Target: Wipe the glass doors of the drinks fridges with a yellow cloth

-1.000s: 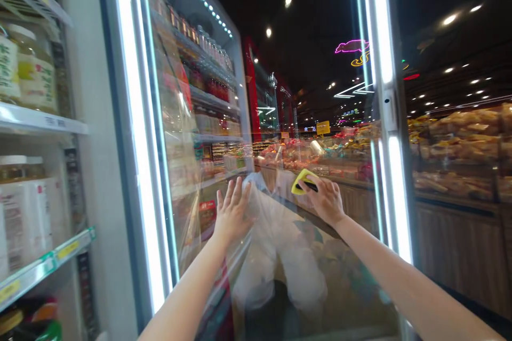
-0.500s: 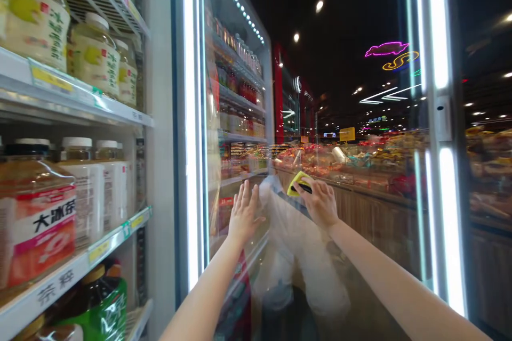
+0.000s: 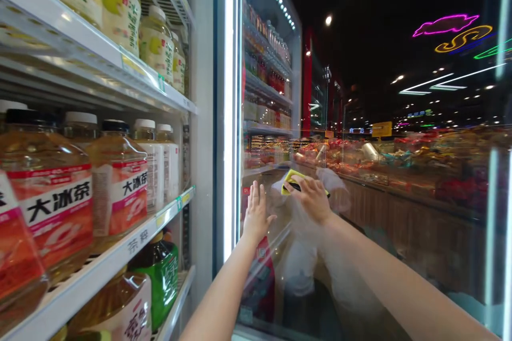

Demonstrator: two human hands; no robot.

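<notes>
My right hand (image 3: 312,198) is closed on a yellow wiper (image 3: 289,177) with a black grip, which lies against the glass door (image 3: 352,303). Part of the wiper is hidden under my fingers. To its left, my left hand (image 3: 256,214) rests flat on the same glass, its fingers stretched upward and the thumb out to the side. A pale reflection of a person shows in the pane behind both hands.
Shelves (image 3: 140,240) of bottled drinks stand close on the left, with several iced tea bottles (image 3: 124,186). A bright light strip (image 3: 229,117) runs up the door's left edge. Beyond the glass are a display of packaged goods (image 3: 452,157) and neon signs (image 3: 446,25).
The view has swung left, so the shelves fill more of it. My right hand has slid left over the glass with the wiper, closer to my left hand, which stays flat.
</notes>
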